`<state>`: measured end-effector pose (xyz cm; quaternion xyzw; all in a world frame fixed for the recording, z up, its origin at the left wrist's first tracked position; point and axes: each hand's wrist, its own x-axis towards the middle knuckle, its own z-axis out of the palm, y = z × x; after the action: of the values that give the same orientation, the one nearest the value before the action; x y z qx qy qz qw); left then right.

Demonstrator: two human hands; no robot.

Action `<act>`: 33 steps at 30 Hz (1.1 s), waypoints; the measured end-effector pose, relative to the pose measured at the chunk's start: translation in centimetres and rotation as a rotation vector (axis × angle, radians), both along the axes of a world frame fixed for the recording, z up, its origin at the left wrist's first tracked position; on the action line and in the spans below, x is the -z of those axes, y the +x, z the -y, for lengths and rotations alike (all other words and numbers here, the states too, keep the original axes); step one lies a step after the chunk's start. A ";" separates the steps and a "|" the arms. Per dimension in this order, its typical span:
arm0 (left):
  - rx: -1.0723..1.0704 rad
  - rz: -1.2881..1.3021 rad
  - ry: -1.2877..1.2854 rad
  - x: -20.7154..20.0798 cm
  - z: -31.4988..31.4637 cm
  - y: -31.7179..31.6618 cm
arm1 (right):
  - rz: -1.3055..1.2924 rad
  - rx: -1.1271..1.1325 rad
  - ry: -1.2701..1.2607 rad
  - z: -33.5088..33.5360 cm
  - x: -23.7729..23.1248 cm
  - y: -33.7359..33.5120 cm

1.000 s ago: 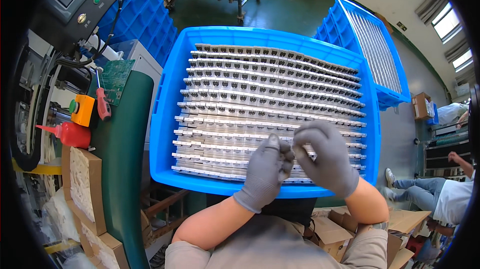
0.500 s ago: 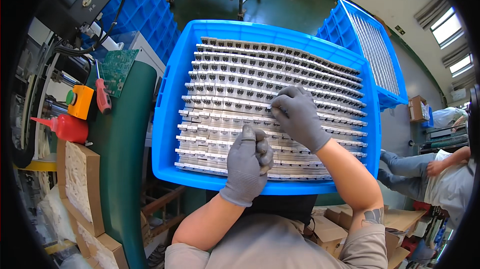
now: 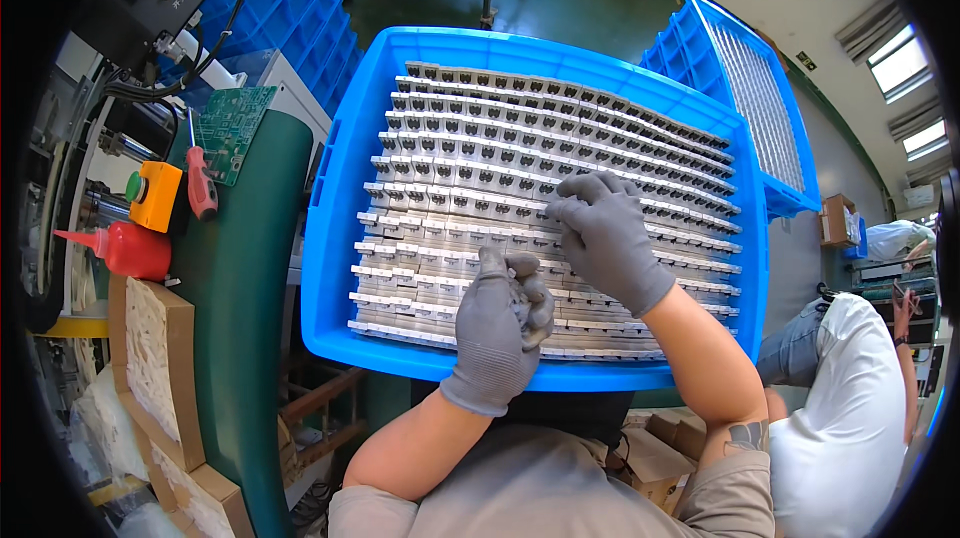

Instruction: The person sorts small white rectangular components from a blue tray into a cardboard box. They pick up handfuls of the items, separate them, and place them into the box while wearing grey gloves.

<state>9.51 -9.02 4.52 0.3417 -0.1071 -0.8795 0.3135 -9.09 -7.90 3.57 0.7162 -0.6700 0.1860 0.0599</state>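
A big blue crate [image 3: 329, 278] is in front of me, packed with rows of small white block-shaped parts [image 3: 440, 172]. Black pieces show along the upper rows; the lower rows look plain white and grey. My right hand [image 3: 615, 243], in a grey glove, reaches over the middle rows with its fingertips bent together at the end of the black pieces in one row. What it pinches, if anything, is hidden. Over the lower rows my left hand [image 3: 500, 323], gloved alike, is curled with its thumb raised. Something small and greyish seems to lie within its fingers, too unclear to name.
At left, a green-topped bench [image 3: 245, 308] bears a green circuit board [image 3: 232, 128], a red-handled screwdriver [image 3: 201, 186], a red bottle [image 3: 136, 250] and an orange button box [image 3: 155, 196]. Another filled blue crate [image 3: 690, 48] stands far right. A white-clad person [image 3: 840, 418] is close at right.
My left hand's fingers have loosened a little. My right hand has shifted slightly right along the row. The person at right has come nearer and leans over.
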 end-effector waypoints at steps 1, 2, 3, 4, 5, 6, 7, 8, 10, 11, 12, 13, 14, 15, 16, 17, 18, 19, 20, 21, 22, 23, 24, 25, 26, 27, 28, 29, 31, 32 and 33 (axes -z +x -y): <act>-0.002 -0.003 0.005 -0.2 0.0 -0.1 | 0.069 0.002 -0.043 -0.1 -0.2 -0.2; -0.011 -0.001 0.011 -0.2 0.0 0.0 | 0.142 -0.002 -0.085 0.0 -0.6 -0.4; -0.002 0.016 0.013 -0.3 0.0 0.0 | 0.215 -0.006 -0.126 0.1 -1.0 -0.3; 0.007 0.034 0.016 -0.5 0.0 -0.1 | 0.376 -0.044 -0.074 -0.1 -1.7 0.1; 0.023 0.048 0.018 -0.5 0.0 -0.3 | 0.533 -0.076 -0.024 -0.5 -2.9 0.6; 0.052 0.007 -0.032 -0.2 0.0 -0.1 | 0.691 -0.110 0.028 -0.9 -3.8 1.2; 0.082 -0.035 -0.082 0.5 0.0 0.3 | 0.662 -0.178 0.046 -1.0 -4.4 1.9; 0.112 -0.075 -0.132 0.6 0.1 0.5 | 0.570 -0.201 0.074 -1.0 -4.5 2.3; 0.076 0.057 -0.106 -0.2 -0.1 -0.1 | 0.386 -0.245 0.129 -1.1 -4.5 3.0; 0.061 0.119 -0.093 -0.6 -0.1 -0.5 | 0.388 -0.221 0.158 -1.2 -4.3 3.0; 0.094 0.075 -0.094 -0.4 -0.1 -0.3 | 0.374 -0.228 0.142 -1.3 -4.3 3.0; 0.127 0.030 -0.096 0.2 -0.1 0.1 | 0.361 -0.236 0.127 -1.4 -4.3 3.0; 0.159 -0.016 -0.098 0.5 -0.1 0.3 | 0.344 -0.244 0.111 -1.4 -4.4 2.9; 0.164 -0.013 -0.104 0.3 -0.1 0.2 | 0.361 -0.255 0.103 -1.4 -4.3 2.8; 0.168 -0.010 -0.111 0.0 -0.1 0.1 | 0.378 -0.266 0.095 -1.4 -4.2 2.6; 0.172 -0.005 -0.117 -0.2 -0.1 0.1 | 0.397 -0.277 0.087 -1.4 -4.0 2.5; 0.161 -0.005 -0.120 -0.1 -0.1 0.0 | 0.428 -0.286 0.090 -1.3 -3.8 2.4; 0.150 -0.005 -0.123 -0.1 0.0 0.0 | 0.459 -0.296 0.093 -1.2 -3.6 2.3; 0.139 -0.007 -0.124 0.0 -0.1 -0.1 | 0.490 -0.303 0.097 -1.2 -3.6 2.3; 0.133 -0.042 -0.136 0.4 -0.2 0.0 | 0.539 -0.293 0.098 -1.3 -3.6 2.5; 0.126 -0.078 -0.148 1.1 -0.3 0.1 | 0.588 -0.282 0.098 -1.3 -3.9 3.0; 0.118 -0.114 -0.162 1.2 -0.2 0.1 | 0.636 -0.271 0.096 -1.3 -4.0 3.2; 0.115 -0.062 -0.157 1.0 -0.3 0.1 | 0.685 -0.195 0.096 -1.4 -4.0 3.1; 0.111 -0.009 -0.153 0.4 -0.3 -0.1 | 0.732 -0.119 0.096 -1.3 -4.1 2.9; 0.105 0.046 -0.149 -0.1 -0.3 -0.1 | 0.782 -0.045 0.095 -1.1 -4.1 2.8; 0.114 0.062 -0.122 -0.5 -0.3 -0.2 | 0.973 -0.007 0.074 -0.8 -4.2 2.8; 0.122 0.078 -0.094 -0.8 -0.3 -0.2 | 1.025 0.043 0.121 -0.4 -4.3 2.3; 0.127 0.094 -0.068 -0.9 -0.3 -0.2 | 0.971 0.079 0.140 0.1 -4.0 1.7; 0.141 0.105 -0.064 -0.7 -0.3 -0.1 | 0.811 0.097 0.114 1.2 -3.1 0.8; 0.147 0.109 -0.062 -0.5 -0.3 -0.1 | 0.707 0.072 0.073 1.7 -2.5 0.5; 0.157 0.108 -0.067 -0.6 -0.3 0.0 | 0.603 0.047 0.032 2.0 -1.8 0.3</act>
<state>9.48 -8.68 5.12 0.3684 -0.1799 -0.8776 0.2485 -8.83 -9.87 5.42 0.6138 -0.6769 0.3782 -0.1485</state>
